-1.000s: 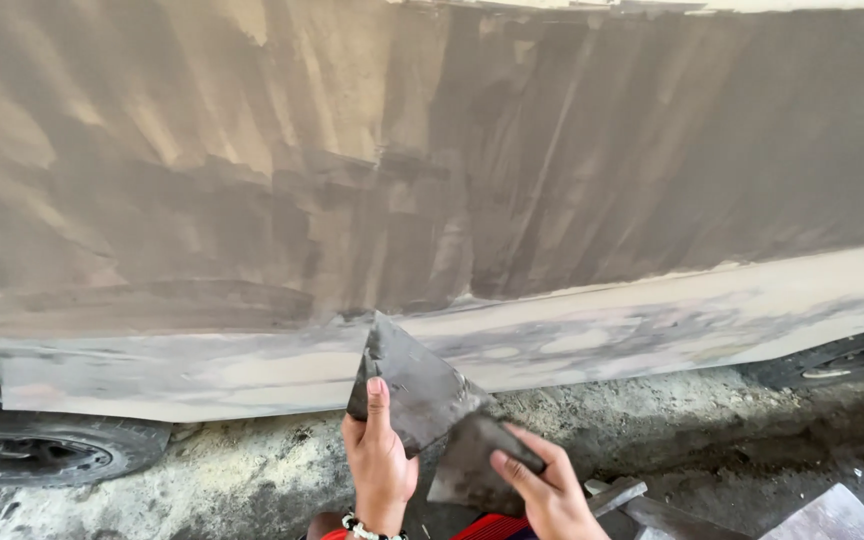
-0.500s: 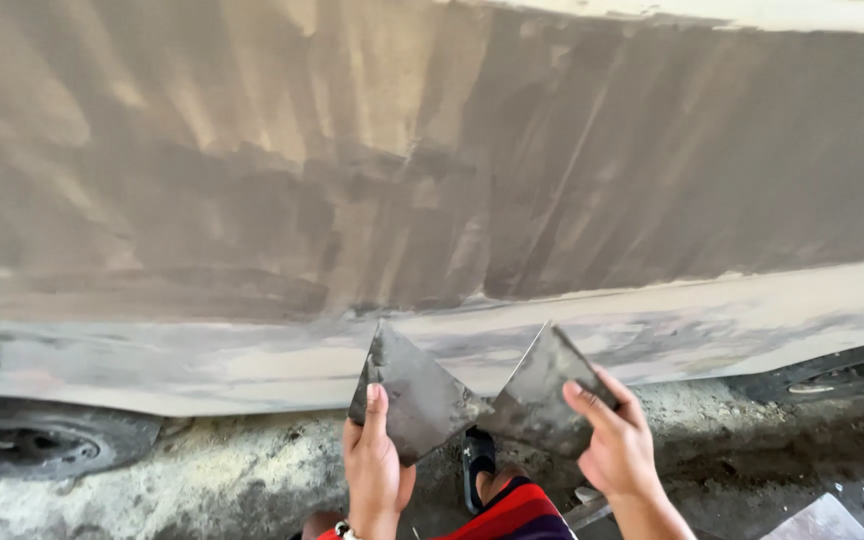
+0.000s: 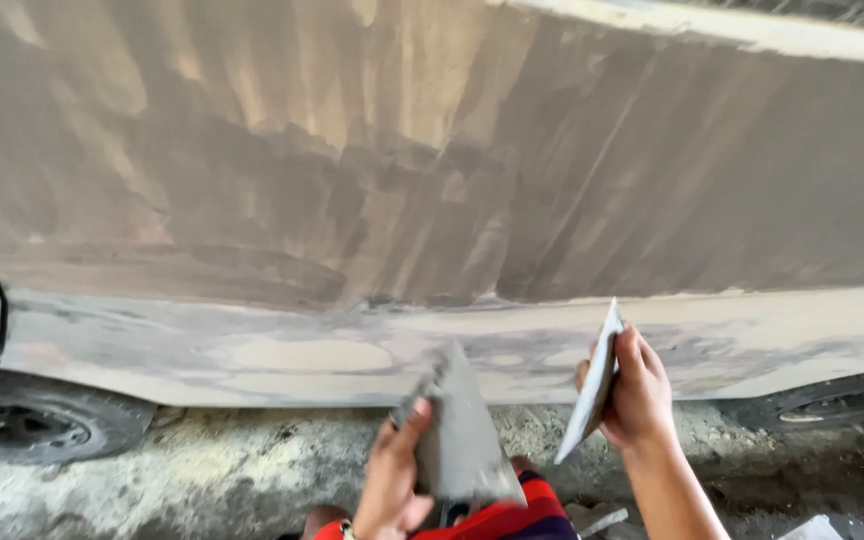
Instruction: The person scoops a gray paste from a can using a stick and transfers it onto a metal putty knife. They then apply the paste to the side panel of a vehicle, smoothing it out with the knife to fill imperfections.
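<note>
A: Grey filler covered most of the broad, dull car body panel [image 3: 432, 180], streaked in darker and paler bands. Where were the hands?

B: Both sat low, near six o'clock in the view. The left hand [image 3: 397, 480] was closed round a flat grey metal spreader blade smeared with putty [image 3: 462, 440], thumb pressed across its face, the point tilted up toward twelve o'clock. The right hand [image 3: 637, 395] gripped a second thin pale spreader blade [image 3: 592, 385] seen nearly edge-on, fingers wrapped over its back.

A: Touching the panel?

B: I judged not. Both blades hung just in front of the pale lower sill strip [image 3: 302, 350], apart from each other, the second at about three o'clock of the first.

A: How would you have handled that stage well?

B: My view: keep the loaded blade level so the putty did not slide off, draw the working blade across it cleanly, then lay it at a shallow angle on the sill and pull in one long stroke. The patchy pale spots there looked the thinnest.

A: Anything else about?

B: A dark rubber tyre [image 3: 32, 425] sat at eight o'clock, another wheel edge [image 3: 832, 405] at four o'clock, both on the rough, dusty concrete floor [image 3: 232, 470]. A red garment [image 3: 512, 515] showed between the wrists.
</note>
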